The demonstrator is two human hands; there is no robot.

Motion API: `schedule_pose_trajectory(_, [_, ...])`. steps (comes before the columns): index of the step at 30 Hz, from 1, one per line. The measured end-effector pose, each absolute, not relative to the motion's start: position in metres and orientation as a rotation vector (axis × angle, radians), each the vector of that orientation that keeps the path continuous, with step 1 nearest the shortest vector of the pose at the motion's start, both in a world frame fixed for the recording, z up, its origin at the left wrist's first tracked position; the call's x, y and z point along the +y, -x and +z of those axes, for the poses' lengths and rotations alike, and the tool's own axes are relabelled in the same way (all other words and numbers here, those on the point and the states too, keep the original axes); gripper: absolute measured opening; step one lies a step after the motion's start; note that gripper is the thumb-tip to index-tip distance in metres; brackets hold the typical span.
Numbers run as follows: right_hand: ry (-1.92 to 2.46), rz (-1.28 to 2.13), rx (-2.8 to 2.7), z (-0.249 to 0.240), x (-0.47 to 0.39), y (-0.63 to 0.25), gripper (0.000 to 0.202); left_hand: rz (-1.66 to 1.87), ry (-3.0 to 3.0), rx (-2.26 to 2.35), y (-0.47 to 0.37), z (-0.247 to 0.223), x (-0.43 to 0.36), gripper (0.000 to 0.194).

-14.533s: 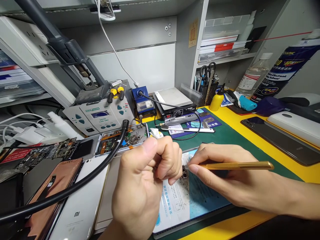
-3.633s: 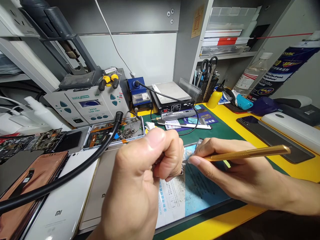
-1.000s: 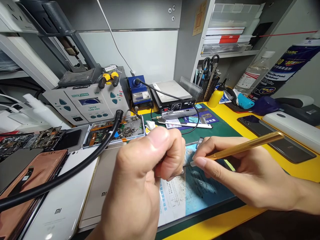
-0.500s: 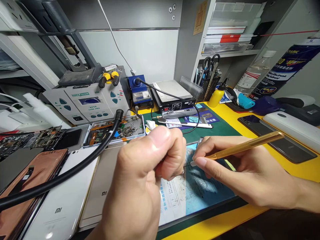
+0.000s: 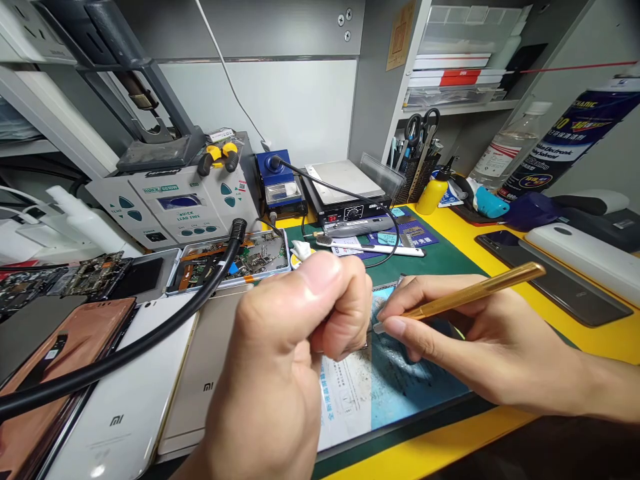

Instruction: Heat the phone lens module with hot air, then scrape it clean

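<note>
Cluttered repair bench, 2 hands: left hand (image 5: 285, 353) pinching 1 small part (image 5: 364, 345), right hand (image 5: 465, 340) gripping 1 gold tool (image 5: 475, 291).

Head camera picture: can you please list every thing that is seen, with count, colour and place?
gold tool: 1, gold, in the right hand, tip toward the left hand
small part: 1, dark, pinched under the left fingers; details too small to tell
printed sheet: 1, white and blue, under both hands
green mat: 1, green, on the yellow table
rework station: 1, grey, back left
black hose: 1, black, across the phones
white phones: 2, white, front left
parts tray: 1, silver, before the station
yellow bottle: 1, yellow, back right
scissors: 1, black, in the mesh holder
left hand: 1, centre, closed
right hand: 1, right, gripping the tool
</note>
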State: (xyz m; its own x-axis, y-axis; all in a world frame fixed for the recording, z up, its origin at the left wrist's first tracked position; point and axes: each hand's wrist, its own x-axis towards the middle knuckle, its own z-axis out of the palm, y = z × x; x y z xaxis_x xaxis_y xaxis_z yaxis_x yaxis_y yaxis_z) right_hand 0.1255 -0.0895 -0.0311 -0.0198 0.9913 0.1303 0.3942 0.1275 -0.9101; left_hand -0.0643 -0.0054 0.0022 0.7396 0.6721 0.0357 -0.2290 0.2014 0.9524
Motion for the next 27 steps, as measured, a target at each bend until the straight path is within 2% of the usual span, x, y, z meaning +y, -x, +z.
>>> schedule_pose_trajectory(3, [1.397,0.883,-1.566,-0.032,-0.0893,-0.1257,0.001,0.698,-1.212,0.483,0.0628,0.0037,-0.0066,0.067])
schedule_pose_trajectory(7, [1.378,0.899,-1.571,-0.0336,-0.0886,-0.1266,0.008,0.632,-1.21,0.39,0.0697,-0.0014,-0.0054,0.056])
schedule_pose_trajectory(15, [1.304,0.898,-1.577,-0.0362,-0.0874,-0.1267,0.014,0.625,-1.204,0.384,0.0705,-0.0038,-0.002,0.053])
schedule_pose_trajectory(27, [1.307,0.683,-1.648,-0.0388,-0.0884,-0.1257,0.006,0.626,-1.246,0.395,0.0713,-0.0009,-0.008,0.049])
